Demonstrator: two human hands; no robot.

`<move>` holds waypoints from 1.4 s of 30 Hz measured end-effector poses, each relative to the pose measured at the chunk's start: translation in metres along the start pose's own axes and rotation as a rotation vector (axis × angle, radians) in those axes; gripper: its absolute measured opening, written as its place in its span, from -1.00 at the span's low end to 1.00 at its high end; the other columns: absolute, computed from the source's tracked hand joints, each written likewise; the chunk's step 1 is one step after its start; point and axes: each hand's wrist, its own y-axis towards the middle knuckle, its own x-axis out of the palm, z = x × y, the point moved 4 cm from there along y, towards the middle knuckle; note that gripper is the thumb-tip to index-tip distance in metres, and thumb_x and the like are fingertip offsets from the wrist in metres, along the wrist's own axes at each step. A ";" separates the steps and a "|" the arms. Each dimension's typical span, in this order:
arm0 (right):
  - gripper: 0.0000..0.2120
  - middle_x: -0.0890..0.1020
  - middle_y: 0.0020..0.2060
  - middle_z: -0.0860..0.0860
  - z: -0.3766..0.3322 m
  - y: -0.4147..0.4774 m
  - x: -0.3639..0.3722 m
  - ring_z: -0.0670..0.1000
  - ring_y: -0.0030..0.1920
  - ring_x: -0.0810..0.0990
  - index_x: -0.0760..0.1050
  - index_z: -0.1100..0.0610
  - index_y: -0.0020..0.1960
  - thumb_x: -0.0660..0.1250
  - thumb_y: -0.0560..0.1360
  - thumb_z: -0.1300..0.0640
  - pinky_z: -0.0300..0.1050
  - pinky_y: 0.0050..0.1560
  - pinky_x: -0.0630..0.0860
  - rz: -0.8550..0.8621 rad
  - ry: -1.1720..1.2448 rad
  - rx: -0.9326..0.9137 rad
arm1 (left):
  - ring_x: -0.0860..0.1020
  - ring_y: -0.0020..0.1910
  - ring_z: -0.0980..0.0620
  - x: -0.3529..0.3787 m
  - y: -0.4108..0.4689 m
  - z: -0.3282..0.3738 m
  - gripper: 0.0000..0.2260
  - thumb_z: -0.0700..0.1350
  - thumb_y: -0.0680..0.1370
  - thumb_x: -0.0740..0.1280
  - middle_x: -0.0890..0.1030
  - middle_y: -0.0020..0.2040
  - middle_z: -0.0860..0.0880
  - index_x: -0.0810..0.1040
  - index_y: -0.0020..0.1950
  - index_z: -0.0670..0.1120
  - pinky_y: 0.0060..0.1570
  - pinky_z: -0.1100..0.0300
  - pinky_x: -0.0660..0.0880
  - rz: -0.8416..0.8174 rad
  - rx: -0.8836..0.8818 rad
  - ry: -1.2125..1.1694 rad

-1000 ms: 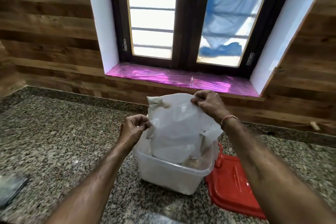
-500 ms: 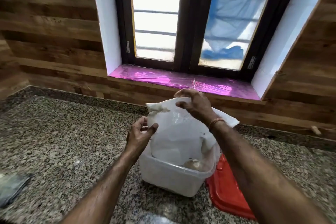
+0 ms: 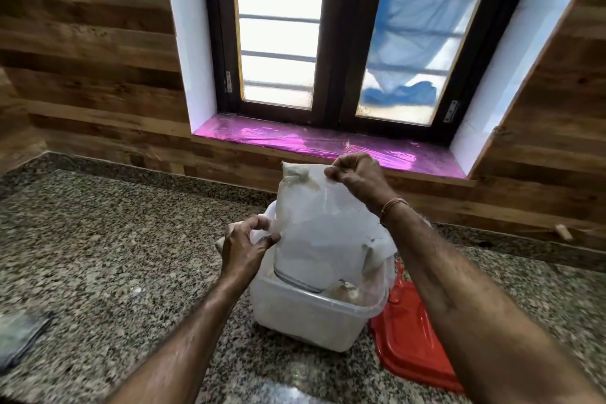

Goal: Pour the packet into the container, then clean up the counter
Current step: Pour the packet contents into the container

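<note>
Centrally, a speckled granite counter [image 3: 114,239] is seen, closed at the back by a low granite upstand and walls [image 3: 82,43] clad in wood-grain panels. A dark-framed window [image 3: 278,26] is set into a white reveal; its sill [image 3: 311,141] is covered with glossy pink film, and a blue sheet [image 3: 410,43] is visible behind the right pane (the left pane is barred and brightly lit).

A translucent plastic container [image 3: 305,315] stands on the counter, with a red lid [image 3: 410,338] laid flat just beside it on the right. The white packet [image 3: 314,223] is held upright over the container, its lower end dipped inside the rim. Its top edge is pinched by the right hand [image 3: 355,179], on whose wrist a thread band [image 3: 392,207] is worn; its left edge is pinched lower down between thumb and fingers of the left hand [image 3: 244,246]. Some pale brownish contents can be made out in the container. A grey cloth [image 3: 19,338] lies at the counter's left edge, well apart from the container.
</note>
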 end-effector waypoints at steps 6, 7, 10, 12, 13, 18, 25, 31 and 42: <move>-0.82 0.69 -0.29 -0.08 0.001 0.000 0.000 -0.25 -0.27 0.63 0.64 -0.01 -0.26 0.55 0.48 0.15 -0.41 -0.19 0.49 -0.012 0.004 0.008 | 0.56 0.09 0.03 -0.002 -0.004 0.016 -0.83 0.18 0.41 0.52 0.67 -0.19 0.22 0.63 -0.28 0.16 0.09 -0.05 0.20 0.091 0.034 0.012; -0.83 0.70 -0.27 -0.06 0.002 0.000 -0.002 -0.20 -0.23 0.64 0.65 0.00 -0.25 0.55 0.48 0.14 -0.37 -0.15 0.50 -0.008 0.008 0.008 | 0.56 0.07 0.02 -0.004 -0.003 0.014 -0.82 0.17 0.40 0.53 0.67 -0.21 0.23 0.62 -0.30 0.15 0.08 -0.04 0.19 0.093 0.025 0.010; -0.90 0.73 -0.23 0.01 0.005 0.002 -0.010 -0.12 -0.19 0.65 0.69 0.07 -0.19 0.53 0.50 0.15 -0.28 -0.08 0.53 -0.017 0.027 0.009 | 0.58 0.05 0.01 -0.014 0.004 0.003 -0.82 0.16 0.38 0.54 0.66 -0.24 0.20 0.61 -0.30 0.15 0.06 0.02 0.16 0.087 0.031 0.063; -0.91 0.75 -0.21 0.05 0.009 0.002 -0.010 -0.08 -0.16 0.66 0.71 0.11 -0.17 0.52 0.52 0.15 -0.20 -0.04 0.56 -0.033 0.021 0.005 | 0.52 0.09 0.01 -0.020 0.007 0.007 -0.83 0.10 0.37 0.56 0.61 -0.21 0.16 0.62 -0.30 0.12 0.06 0.07 0.14 0.095 0.066 0.140; -0.91 0.75 -0.21 0.05 0.011 0.002 -0.010 -0.07 -0.16 0.67 0.71 0.10 -0.17 0.52 0.52 0.15 -0.16 -0.04 0.58 -0.027 0.006 0.002 | 0.47 0.09 0.03 -0.022 0.004 0.014 -0.84 0.06 0.37 0.57 0.55 -0.19 0.16 0.63 -0.29 0.10 0.06 0.10 0.12 0.103 0.102 0.196; -0.88 0.75 -0.20 0.00 0.013 0.006 -0.013 -0.06 -0.12 0.66 0.70 0.05 -0.20 0.52 0.51 0.11 -0.05 0.04 0.61 -0.071 -0.077 -0.016 | 0.56 0.13 0.09 -0.020 0.000 0.025 -0.84 0.18 0.54 0.43 0.66 -0.06 0.20 0.70 0.03 0.15 0.23 0.00 0.31 0.007 0.146 0.093; -0.94 0.75 -0.14 -0.09 -0.009 -0.006 0.017 -0.09 -0.05 0.69 0.73 0.00 -0.02 0.51 0.52 0.05 -0.02 0.10 0.63 -0.223 -0.083 -0.149 | 0.66 0.03 -0.31 -0.009 0.006 0.082 -0.81 -0.19 0.52 0.48 0.72 -0.01 -0.16 0.65 0.11 0.01 -0.02 -0.27 0.64 -0.129 0.091 -0.514; -0.90 0.67 -0.27 -0.21 -0.028 0.000 0.023 -0.16 -0.11 0.64 0.67 -0.10 -0.21 0.56 0.47 0.00 0.01 0.03 0.60 -0.112 -0.229 -0.199 | 0.68 -0.09 -0.28 -0.001 -0.003 0.083 -0.78 -0.19 0.52 0.47 0.72 -0.09 -0.15 0.64 0.12 0.05 -0.11 -0.25 0.63 -0.100 0.113 -0.537; -0.62 0.73 -0.11 -0.04 -0.048 0.014 0.037 0.00 -0.06 0.69 0.71 0.02 -0.15 0.45 0.45 -0.31 0.03 0.03 0.64 -0.454 -0.180 0.014 | 0.70 -0.20 0.01 -0.002 -0.011 0.060 -0.95 -0.16 0.54 0.48 0.74 -0.20 -0.01 0.72 -0.10 -0.03 -0.18 0.00 0.62 -0.052 0.105 -0.456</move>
